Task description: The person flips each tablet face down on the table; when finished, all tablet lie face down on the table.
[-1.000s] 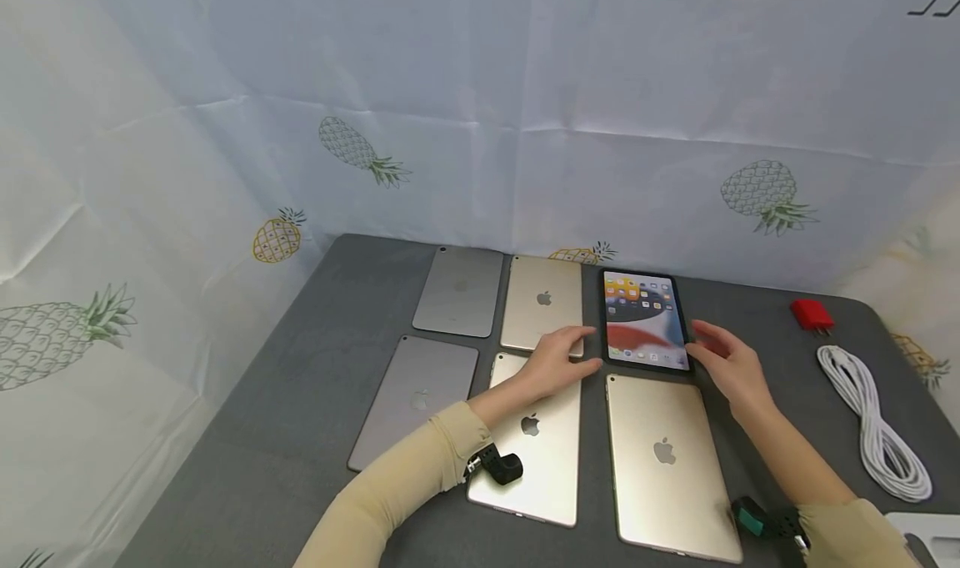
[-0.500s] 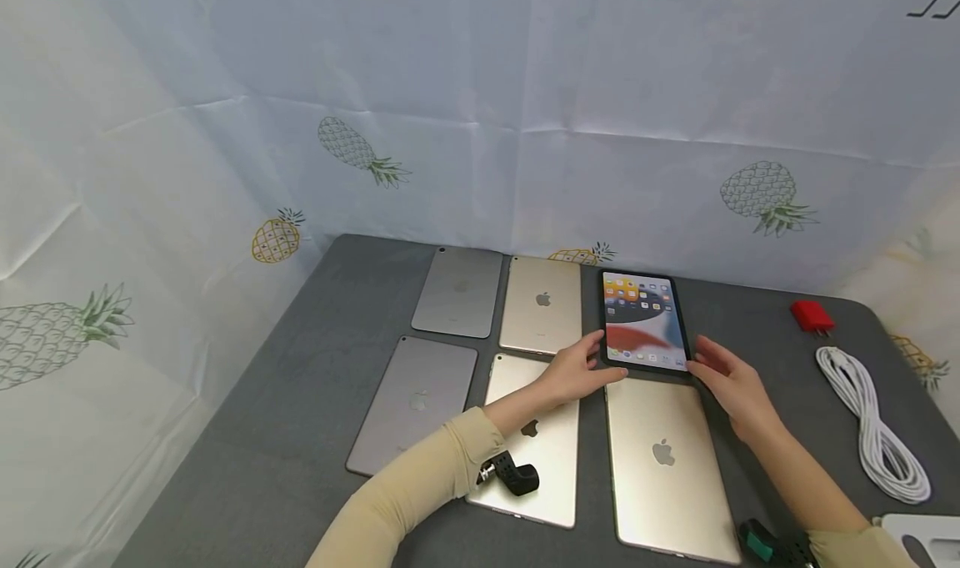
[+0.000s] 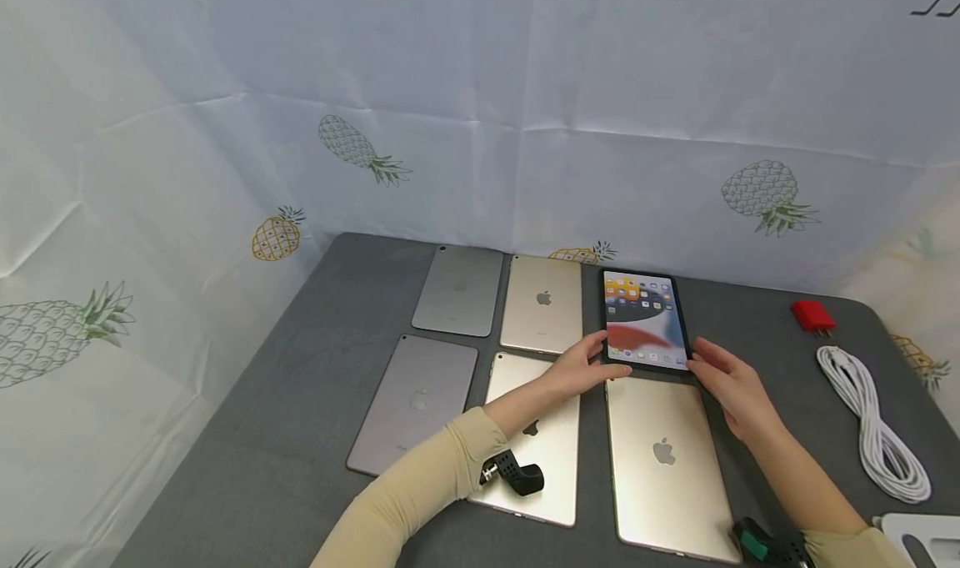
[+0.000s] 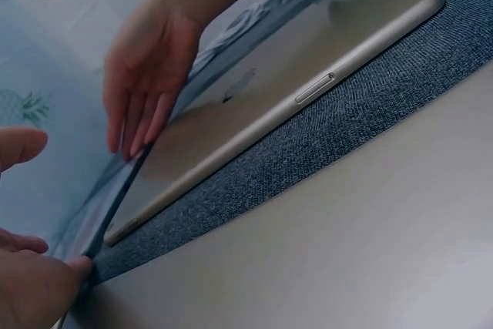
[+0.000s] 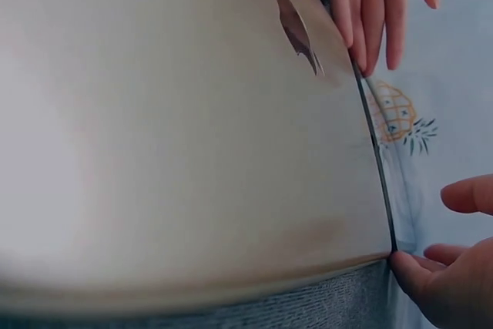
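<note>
- Lit tablet (image 3: 646, 321) lies face up at the back right of the grey counter (image 3: 300, 384), just behind a gold tablet (image 3: 663, 459) lying face down
- Left hand (image 3: 581, 366) meets its near left corner, fingers fairly straight, touching the edge; no closed grip that I can see
- Right hand (image 3: 726, 378) is at the near right corner, fingers extended along the edge, likewise not clamped
- Step, I'd judge: bracketing the tablet to lift or shift it; next calls for fingertips under both corners, clearing the gold one
- White cable (image 3: 870, 422) and red plug (image 3: 811, 314) lie well apart to the right
</note>
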The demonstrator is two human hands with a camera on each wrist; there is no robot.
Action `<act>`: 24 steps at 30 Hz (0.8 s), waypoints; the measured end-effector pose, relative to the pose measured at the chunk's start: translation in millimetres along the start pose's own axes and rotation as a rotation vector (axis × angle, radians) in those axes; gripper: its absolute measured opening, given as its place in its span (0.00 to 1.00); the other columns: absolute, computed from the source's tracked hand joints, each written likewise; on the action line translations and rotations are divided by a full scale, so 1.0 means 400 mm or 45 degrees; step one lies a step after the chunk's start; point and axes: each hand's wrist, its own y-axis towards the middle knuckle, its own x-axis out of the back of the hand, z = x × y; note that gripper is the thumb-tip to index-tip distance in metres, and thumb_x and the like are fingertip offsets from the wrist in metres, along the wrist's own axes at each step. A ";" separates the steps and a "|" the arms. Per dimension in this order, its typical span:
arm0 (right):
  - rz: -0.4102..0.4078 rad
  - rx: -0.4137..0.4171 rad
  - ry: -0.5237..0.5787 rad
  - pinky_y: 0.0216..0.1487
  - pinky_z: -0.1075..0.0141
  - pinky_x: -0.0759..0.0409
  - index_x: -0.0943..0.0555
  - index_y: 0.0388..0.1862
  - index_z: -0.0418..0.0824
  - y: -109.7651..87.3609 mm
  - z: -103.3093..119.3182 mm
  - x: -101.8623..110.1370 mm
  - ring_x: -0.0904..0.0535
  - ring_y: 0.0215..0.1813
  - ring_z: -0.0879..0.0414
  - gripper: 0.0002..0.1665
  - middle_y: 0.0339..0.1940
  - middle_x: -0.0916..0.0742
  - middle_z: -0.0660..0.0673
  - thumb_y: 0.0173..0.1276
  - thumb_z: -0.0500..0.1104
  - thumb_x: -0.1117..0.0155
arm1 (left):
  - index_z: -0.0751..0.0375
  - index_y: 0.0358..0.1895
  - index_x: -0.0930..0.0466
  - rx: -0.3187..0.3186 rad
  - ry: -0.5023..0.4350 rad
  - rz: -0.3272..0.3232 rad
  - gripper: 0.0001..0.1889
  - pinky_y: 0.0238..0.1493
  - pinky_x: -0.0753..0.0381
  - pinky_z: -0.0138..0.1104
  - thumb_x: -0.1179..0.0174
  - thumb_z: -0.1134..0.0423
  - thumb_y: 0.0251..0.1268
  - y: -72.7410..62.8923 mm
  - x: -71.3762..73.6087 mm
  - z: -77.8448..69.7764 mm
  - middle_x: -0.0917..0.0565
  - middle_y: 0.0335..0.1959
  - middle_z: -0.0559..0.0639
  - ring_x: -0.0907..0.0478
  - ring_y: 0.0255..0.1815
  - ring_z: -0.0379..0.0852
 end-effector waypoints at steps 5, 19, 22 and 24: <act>0.019 -0.032 0.174 0.58 0.76 0.30 0.55 0.78 0.30 0.004 0.000 0.004 0.30 0.59 0.75 0.41 0.76 0.47 0.27 0.78 0.47 0.50 | 0.63 0.74 0.41 0.006 -0.010 -0.017 0.39 0.67 0.36 0.32 0.34 0.61 0.61 0.006 -0.001 0.001 0.37 0.73 0.58 0.40 0.73 0.50; 0.014 -0.080 0.680 0.48 0.77 0.23 0.50 0.77 0.30 0.000 0.007 0.013 0.21 0.45 0.74 0.42 0.47 0.23 0.63 0.73 0.40 0.41 | 0.67 0.71 0.36 -0.022 -0.232 -0.074 0.35 0.69 0.37 0.41 0.35 0.70 0.59 0.014 -0.004 -0.002 0.32 0.70 0.59 0.38 0.71 0.55; 0.014 -0.071 0.717 0.48 0.77 0.22 0.38 0.74 0.38 0.000 0.004 0.015 0.20 0.45 0.73 0.33 0.45 0.20 0.65 0.72 0.40 0.40 | 0.69 0.69 0.35 -0.013 -0.301 -0.100 0.33 0.69 0.36 0.41 0.36 0.72 0.59 0.014 -0.010 -0.003 0.33 0.70 0.59 0.38 0.71 0.55; 0.016 -0.065 0.729 0.47 0.77 0.22 0.34 0.71 0.40 -0.001 0.003 0.016 0.20 0.45 0.72 0.30 0.44 0.19 0.66 0.72 0.39 0.40 | 0.69 0.69 0.35 -0.005 -0.337 -0.116 0.33 0.69 0.37 0.42 0.36 0.73 0.59 0.012 -0.014 -0.005 0.33 0.70 0.59 0.39 0.71 0.55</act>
